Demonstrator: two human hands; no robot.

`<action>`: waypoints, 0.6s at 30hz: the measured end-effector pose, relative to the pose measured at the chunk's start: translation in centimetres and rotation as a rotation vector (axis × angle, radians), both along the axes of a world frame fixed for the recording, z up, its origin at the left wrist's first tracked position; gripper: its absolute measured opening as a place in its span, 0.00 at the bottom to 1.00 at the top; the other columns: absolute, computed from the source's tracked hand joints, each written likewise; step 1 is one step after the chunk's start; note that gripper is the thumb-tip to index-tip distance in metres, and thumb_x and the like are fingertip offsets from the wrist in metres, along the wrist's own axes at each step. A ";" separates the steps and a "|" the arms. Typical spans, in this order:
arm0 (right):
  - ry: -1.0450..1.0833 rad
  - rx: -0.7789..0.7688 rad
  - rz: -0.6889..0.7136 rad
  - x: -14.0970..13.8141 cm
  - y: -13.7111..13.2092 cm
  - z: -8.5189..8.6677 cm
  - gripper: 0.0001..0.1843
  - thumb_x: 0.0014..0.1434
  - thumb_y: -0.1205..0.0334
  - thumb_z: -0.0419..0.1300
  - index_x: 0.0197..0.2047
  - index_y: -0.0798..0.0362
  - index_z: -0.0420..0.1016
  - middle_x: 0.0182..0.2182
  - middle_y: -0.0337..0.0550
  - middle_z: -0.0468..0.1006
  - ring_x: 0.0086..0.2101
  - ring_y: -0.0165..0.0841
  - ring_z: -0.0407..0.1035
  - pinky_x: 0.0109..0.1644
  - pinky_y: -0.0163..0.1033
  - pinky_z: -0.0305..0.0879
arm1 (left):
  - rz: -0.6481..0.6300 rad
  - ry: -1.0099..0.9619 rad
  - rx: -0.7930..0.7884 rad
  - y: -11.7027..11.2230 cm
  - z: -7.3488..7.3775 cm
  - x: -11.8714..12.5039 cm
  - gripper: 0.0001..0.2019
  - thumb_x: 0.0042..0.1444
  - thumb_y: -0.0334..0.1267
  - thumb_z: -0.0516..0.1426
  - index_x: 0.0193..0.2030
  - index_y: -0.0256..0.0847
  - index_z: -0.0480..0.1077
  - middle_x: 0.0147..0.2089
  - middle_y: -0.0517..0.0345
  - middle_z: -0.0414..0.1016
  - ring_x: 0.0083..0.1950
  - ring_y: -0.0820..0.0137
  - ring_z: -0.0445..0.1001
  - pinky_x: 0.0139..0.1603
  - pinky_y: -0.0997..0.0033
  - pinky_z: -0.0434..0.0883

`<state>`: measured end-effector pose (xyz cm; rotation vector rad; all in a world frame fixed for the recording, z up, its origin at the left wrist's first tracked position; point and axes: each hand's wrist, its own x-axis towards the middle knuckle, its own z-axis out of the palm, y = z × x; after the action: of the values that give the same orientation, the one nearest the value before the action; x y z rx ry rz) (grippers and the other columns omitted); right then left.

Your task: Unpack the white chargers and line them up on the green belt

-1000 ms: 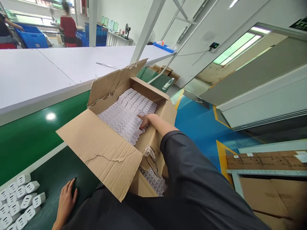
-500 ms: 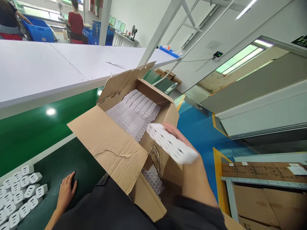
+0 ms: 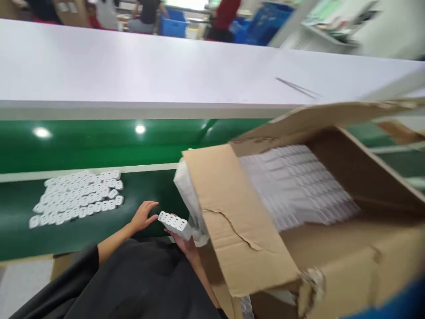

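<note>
My right hand [image 3: 184,243] is closed around a short row of white charger housings [image 3: 175,223] with dark slots on their faces. The row is held low over the dark green bench, just left of the cardboard box. Close by on its left is my left hand [image 3: 142,215], fingers spread, holding nothing; its fingertips come near the row's end, and I cannot tell if they touch. Many more white housings [image 3: 79,195] stand packed in rows on the bench to the left. The open cardboard box [image 3: 245,221] contains rows of pale translucent cells [image 3: 299,181].
Beyond the green bench [image 3: 142,239] runs a long white table [image 3: 133,66] with tweezers [image 3: 297,87] on it. A torn box flap leans over the bench, with a white plastic bag [image 3: 192,199] beside it. People sit behind near blue crates [image 3: 174,23].
My view has swung left toward the bench. The right hand has carried the row of housings from over the box to beside my left hand, which has lifted off the bench.
</note>
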<state>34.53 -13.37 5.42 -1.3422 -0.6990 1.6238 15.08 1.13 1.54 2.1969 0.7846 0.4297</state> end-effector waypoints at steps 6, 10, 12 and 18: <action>0.312 -0.054 0.226 -6.4 7.4 -4.4 0.41 0.49 0.27 0.55 0.57 0.45 0.68 0.55 0.51 0.73 0.54 0.50 0.68 0.56 0.56 0.66 | 0.038 -0.040 0.035 -0.1 2.7 -5.4 0.34 0.56 0.59 0.59 0.64 0.40 0.63 0.61 0.43 0.68 0.65 0.54 0.62 0.69 0.50 0.58; 0.381 -0.148 0.318 -10.4 9.6 -6.1 0.32 0.53 0.31 0.55 0.52 0.43 0.72 0.49 0.48 0.77 0.52 0.47 0.70 0.54 0.54 0.67 | 0.103 -0.025 0.004 -1.2 2.5 -9.8 0.34 0.56 0.58 0.60 0.64 0.43 0.62 0.60 0.45 0.69 0.61 0.57 0.67 0.64 0.57 0.65; 0.414 -0.189 0.352 -12.1 10.1 -6.9 0.31 0.52 0.30 0.55 0.50 0.43 0.73 0.47 0.48 0.78 0.49 0.46 0.71 0.53 0.53 0.68 | 0.170 -0.006 -0.016 -1.7 1.5 -11.4 0.32 0.57 0.56 0.59 0.64 0.43 0.62 0.58 0.45 0.70 0.59 0.58 0.69 0.60 0.58 0.68; 0.534 -0.272 0.416 -14.8 11.0 -7.8 0.34 0.48 0.28 0.57 0.47 0.47 0.73 0.46 0.48 0.78 0.47 0.45 0.72 0.54 0.54 0.67 | 0.282 0.047 -0.068 -1.8 -1.9 -14.2 0.31 0.58 0.55 0.56 0.64 0.40 0.62 0.57 0.44 0.72 0.54 0.58 0.73 0.57 0.57 0.70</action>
<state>19.76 -2.37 -2.42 -0.9014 -0.4556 2.3587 0.85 -0.65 -0.35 2.0463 1.1250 0.4839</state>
